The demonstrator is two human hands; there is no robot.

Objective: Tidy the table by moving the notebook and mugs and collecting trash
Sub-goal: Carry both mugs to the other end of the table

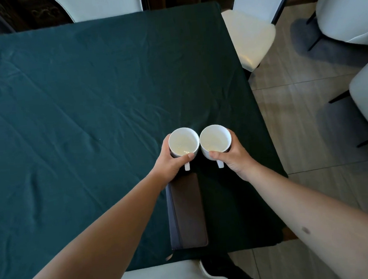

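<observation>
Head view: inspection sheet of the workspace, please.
Surface: table under wrinkled dark teal cloth.
Job's things: two white ceramic mugs, left mug and right mug, rims nearly touching; dark brown closed notebook flat near the front edge.
Clutter: nothing seen.
Grippers: left hand grips left mug; right hand grips right mug.
Cables: nothing seen.
Surroundings: white chairs; tiled floor.

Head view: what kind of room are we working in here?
Most likely a home dining area. A table under a dark green tablecloth is ringed by white padded chairs on a tiled floor, and each hand holds a white mug.
</observation>
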